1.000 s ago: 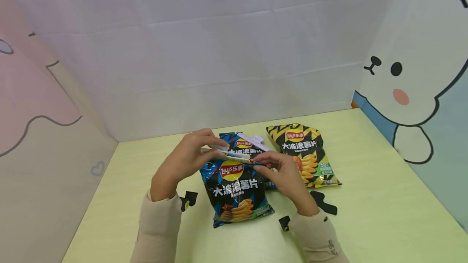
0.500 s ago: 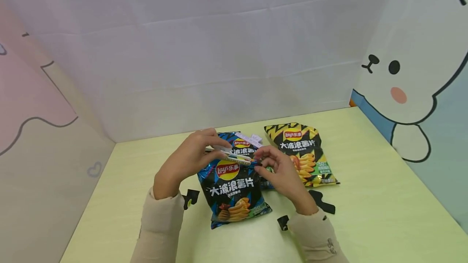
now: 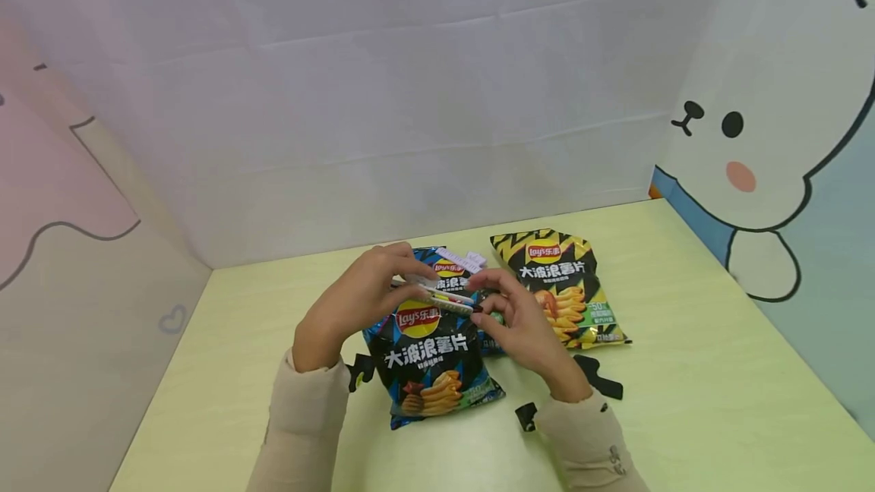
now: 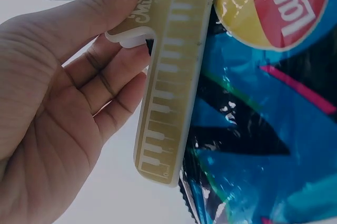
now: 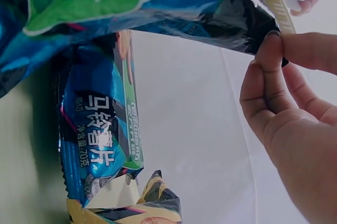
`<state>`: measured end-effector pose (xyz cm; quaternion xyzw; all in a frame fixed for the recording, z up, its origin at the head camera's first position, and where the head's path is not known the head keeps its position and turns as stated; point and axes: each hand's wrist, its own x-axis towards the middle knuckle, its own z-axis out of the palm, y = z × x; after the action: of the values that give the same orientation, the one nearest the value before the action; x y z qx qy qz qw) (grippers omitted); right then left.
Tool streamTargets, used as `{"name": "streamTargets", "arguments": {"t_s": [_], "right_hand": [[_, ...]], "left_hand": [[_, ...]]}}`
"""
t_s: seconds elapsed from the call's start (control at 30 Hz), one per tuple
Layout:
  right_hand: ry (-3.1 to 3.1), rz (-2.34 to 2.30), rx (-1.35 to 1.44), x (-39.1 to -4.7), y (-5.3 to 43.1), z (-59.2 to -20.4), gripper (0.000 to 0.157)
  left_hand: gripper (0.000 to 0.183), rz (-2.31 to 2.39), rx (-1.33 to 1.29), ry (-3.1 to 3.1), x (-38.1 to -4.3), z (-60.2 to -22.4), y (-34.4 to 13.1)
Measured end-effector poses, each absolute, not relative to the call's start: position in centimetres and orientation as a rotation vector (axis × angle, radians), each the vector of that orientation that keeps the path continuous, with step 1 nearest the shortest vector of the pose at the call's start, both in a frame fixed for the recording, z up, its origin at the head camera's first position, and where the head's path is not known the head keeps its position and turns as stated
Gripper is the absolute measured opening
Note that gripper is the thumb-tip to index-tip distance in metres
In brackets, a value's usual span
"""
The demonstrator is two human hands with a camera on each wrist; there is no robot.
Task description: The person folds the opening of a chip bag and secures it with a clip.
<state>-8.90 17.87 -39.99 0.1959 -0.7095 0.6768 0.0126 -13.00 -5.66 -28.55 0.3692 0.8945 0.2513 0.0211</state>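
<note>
Your two beige sleeves (image 3: 304, 412) enter from the near edge, each ending at a bare hand above the table (image 3: 718, 370). Nearest on the surface lies a small black scrap (image 3: 526, 417), beside your right cuff. A second scrap, black with a yellow-green mark (image 3: 361, 372), lies near your left wrist; a larger black strip (image 3: 600, 378) lies to the right of your right forearm.

Between your forearms sits the front blue-and-black chip bag (image 3: 431, 363), printed side up, bottom end toward you, top edge at your fingers. The piano-key clip (image 3: 447, 302) runs along that top edge. Your left hand (image 3: 362, 294) pinches the clip's handle, thumb on one face and fingers behind; the left wrist view shows gold key markings and "Music" lettering. Whether the clip is fastened on the bag, you cannot tell from these views. Your right hand (image 3: 522, 321) pinches the bag's top corner between thumb and finger, just beside the clip's end.

Behind the front bag, and partly covered by it, lies a second blue-and-black bag (image 3: 449, 279). A pale strip with a white tab (image 3: 465, 259) crosses its upper end at a slant. To its right lies a yellow-and-black bag (image 3: 560, 298), printed side up. Beyond the table's far edge hangs a white cloth (image 3: 410, 97), creased; on the right stands a panel with a bear drawing (image 3: 772, 173).
</note>
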Motion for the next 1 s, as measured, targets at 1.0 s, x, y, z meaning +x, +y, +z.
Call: {"name": "streamTargets", "arguments": {"t_s": [1.0], "right_hand": [[-2.305,2.094,0.494,-8.84,17.52,-39.79,0.021]], "left_hand": [[0.025,0.743,1.195,2.746,-13.53,-29.10,-4.87]]}}
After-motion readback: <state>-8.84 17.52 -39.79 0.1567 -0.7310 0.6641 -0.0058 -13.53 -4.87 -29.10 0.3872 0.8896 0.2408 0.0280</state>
